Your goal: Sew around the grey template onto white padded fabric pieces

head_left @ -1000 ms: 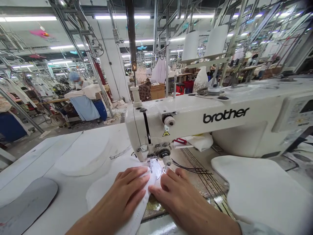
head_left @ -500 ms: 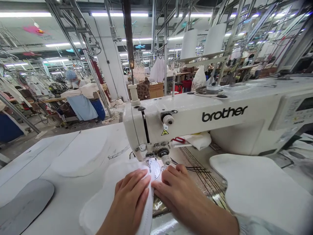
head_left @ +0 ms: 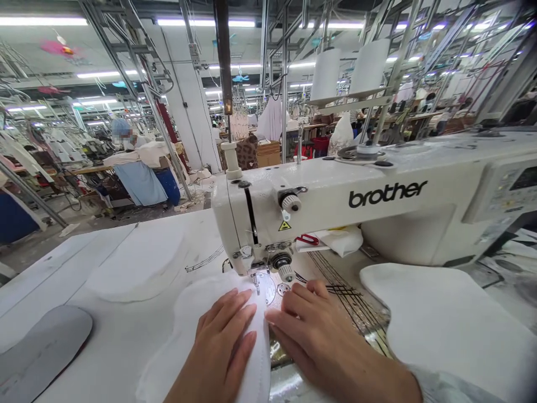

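Note:
A curved white fabric piece (head_left: 195, 305) lies on the sewing machine bed, its far edge at the lit presser foot (head_left: 256, 284). A line of stitching runs along its right side. My left hand (head_left: 224, 336) rests flat on it with the fingers stretched forward and the thumb a little apart. At the fabric's right edge is my right hand (head_left: 316, 330), fingers curled and closed against that edge; the exact hold at the fingertips is partly hidden. Above both hands stands the white Brother sewing machine (head_left: 319, 193).
A grey template-like shape (head_left: 46, 350) and a white stack of cut pieces (head_left: 136, 268) lie to the left. Another white piece (head_left: 440, 319) lies right. Red-handled snips (head_left: 308, 239) sit under the machine arm. A person (head_left: 121, 131) works in the left background.
The fabric's right edge near my hands has shifted slightly right, and my right hand with it. My left thumb and fingers lie a little farther apart.

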`<act>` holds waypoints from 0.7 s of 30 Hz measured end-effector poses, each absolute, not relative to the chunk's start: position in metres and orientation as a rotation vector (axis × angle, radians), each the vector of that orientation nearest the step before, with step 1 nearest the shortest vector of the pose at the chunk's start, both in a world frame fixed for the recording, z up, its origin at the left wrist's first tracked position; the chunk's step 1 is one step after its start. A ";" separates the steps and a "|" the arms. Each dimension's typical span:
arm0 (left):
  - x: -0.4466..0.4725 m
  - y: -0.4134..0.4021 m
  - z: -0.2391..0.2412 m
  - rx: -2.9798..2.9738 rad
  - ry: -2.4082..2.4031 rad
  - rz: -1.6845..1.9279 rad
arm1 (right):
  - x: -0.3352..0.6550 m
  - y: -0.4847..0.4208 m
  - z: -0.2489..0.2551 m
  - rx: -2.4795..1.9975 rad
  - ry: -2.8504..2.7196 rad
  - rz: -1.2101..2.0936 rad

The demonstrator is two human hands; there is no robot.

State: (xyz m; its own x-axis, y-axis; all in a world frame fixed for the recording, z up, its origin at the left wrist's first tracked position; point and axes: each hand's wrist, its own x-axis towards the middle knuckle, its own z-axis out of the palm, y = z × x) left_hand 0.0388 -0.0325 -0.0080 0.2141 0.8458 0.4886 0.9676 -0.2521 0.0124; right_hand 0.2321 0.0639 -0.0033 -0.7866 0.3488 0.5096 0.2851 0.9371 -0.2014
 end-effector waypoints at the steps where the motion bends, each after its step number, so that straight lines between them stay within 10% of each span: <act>1: 0.039 -0.032 -0.008 -2.204 -1.671 -0.583 | 0.233 0.062 -0.002 -0.419 -2.558 0.165; 21: 0.039 -0.014 -0.006 -2.137 -1.642 -0.617 | 0.226 0.062 -0.005 -0.463 -2.524 0.067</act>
State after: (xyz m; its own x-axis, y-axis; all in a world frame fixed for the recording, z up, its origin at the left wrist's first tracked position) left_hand 0.0389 -0.0137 -0.0060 0.2232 0.8036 0.5517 0.9681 -0.2490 -0.0290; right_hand 0.2261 0.0625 -0.0050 -0.7798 0.3403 0.5254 0.3118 0.9390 -0.1454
